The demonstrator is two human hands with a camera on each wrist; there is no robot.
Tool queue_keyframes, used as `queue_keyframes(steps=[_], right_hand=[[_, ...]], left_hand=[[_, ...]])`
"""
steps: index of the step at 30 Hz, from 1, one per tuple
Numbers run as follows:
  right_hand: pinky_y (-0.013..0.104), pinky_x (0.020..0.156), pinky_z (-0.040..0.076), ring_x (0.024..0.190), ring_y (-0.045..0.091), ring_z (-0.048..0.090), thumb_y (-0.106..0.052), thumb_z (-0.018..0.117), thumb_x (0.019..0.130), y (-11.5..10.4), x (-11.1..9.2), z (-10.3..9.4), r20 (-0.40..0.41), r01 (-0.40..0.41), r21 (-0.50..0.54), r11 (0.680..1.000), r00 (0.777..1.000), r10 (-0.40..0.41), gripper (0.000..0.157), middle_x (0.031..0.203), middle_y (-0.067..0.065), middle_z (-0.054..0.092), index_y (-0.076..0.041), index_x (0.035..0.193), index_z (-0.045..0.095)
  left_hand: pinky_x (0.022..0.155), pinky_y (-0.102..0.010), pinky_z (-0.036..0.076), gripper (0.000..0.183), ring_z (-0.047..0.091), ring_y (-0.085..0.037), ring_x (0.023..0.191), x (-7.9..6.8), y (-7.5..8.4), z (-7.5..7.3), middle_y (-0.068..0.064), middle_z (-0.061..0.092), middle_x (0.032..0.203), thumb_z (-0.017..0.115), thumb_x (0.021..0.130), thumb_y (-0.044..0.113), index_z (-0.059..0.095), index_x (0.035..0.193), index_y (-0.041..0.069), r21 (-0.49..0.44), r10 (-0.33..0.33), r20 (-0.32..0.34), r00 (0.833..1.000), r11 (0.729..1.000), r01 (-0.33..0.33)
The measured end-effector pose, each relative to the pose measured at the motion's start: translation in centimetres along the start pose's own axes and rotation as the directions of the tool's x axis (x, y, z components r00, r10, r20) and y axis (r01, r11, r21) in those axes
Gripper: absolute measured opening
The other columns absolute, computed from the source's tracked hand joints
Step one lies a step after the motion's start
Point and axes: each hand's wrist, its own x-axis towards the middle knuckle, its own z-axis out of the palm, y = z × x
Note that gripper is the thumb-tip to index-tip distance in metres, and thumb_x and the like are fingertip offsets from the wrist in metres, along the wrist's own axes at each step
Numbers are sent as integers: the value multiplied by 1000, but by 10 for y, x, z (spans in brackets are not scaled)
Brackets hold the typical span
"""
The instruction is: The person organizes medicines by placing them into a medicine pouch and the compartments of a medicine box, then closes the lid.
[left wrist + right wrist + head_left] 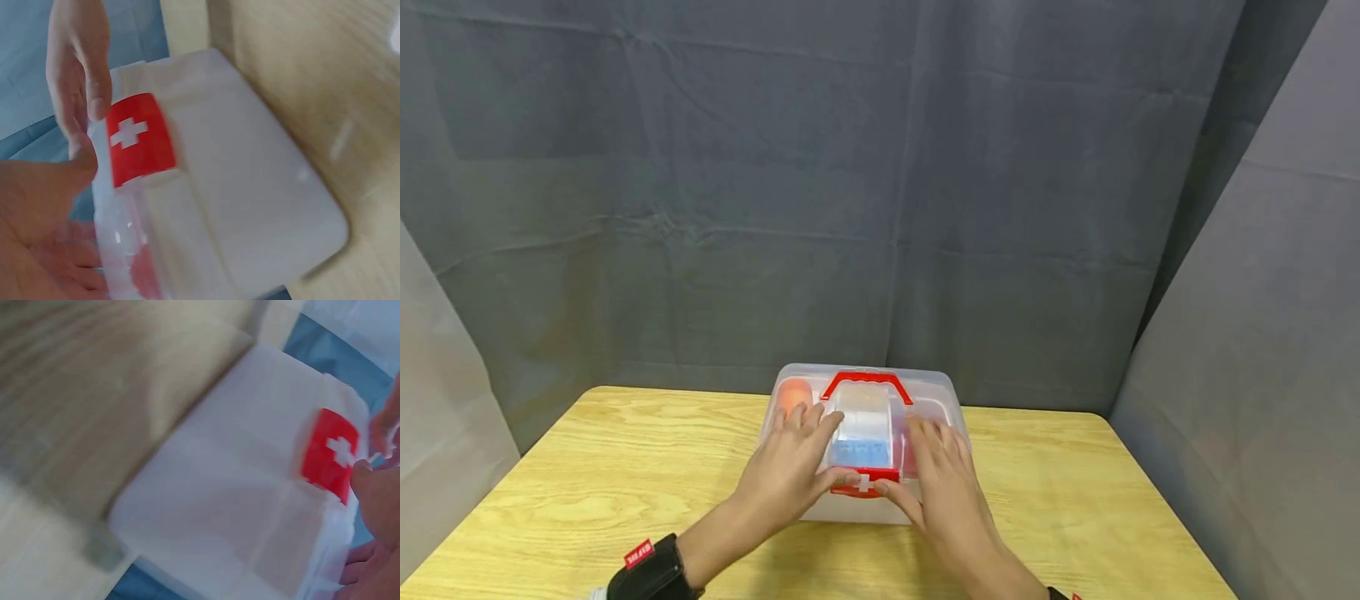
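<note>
A translucent plastic first-aid box (850, 507) sits on the table with its lid down. Its red latch (886, 475) bears a white cross and faces me. A red carrying handle (867, 377) lies across the lid. My left hand (790, 467) rests over the lid's left part, fingers spread and thumb at the latch's left side. On the right part lies my right hand (943, 479), fingers extended over the lid and thumb near the latch's right side. Through the lid show an orange thing (794, 392) and a white-and-blue pack (860, 452).
The box stands on a light wood-grain table (647, 467), near its back edge. Behind hangs a dark grey cloth (775, 208), with a paler cloth (1255, 358) along the right side.
</note>
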Motion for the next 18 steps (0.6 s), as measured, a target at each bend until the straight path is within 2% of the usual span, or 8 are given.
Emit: queue_keyframes(steps=[3,6,8,11,15,18], right_hand=[[53,121,28,136,35,43,-54,73,86,4,-2,7,-3,38,-20,999,999,-38,88,147,16,52,-4,151,42],[53,119,29,134,36,44,-53,75,84,9,-5,13,-50,84,-62,995,995,-87,89,144,16,53,-4,151,42],[53,118,30,133,36,45,-52,78,83,11,-6,16,-83,110,-86,990,990,-117,90,143,16,53,-4,150,43],[53,117,30,133,37,44,-50,80,81,15,-7,20,-124,147,-115,982,979,-161,92,143,17,53,-3,150,42],[54,116,30,132,40,45,-51,77,83,22,-10,26,-194,197,-133,971,956,-221,90,141,20,53,1,148,44],[55,115,31,132,41,46,-54,73,86,24,-12,28,-230,223,-137,965,941,-250,88,141,21,54,2,147,45]], left_hand=[[108,-64,44,86,65,-41,110,-6,-1,9,-21,68,120,84,72,56,57,129,-2,54,17,-36,999,998,-15],[111,-63,41,96,60,-45,125,-11,-2,15,-22,64,135,85,70,58,53,136,-4,63,9,-31,999,998,-7],[113,-62,40,100,58,-44,129,-14,-3,20,-22,61,139,86,69,58,52,140,-3,74,11,-35,999,997,-9],[112,-62,41,106,57,-42,130,-17,-4,28,-21,60,141,86,66,62,51,142,-3,155,56,-73,996,987,-44],[110,-60,44,111,59,-38,128,-19,-5,40,-20,61,139,86,61,66,53,141,-3,275,135,-150,979,957,-90],[108,-59,46,111,61,-36,125,-19,-5,46,-19,64,135,88,58,68,56,138,-3,332,176,-204,963,938,-101]])
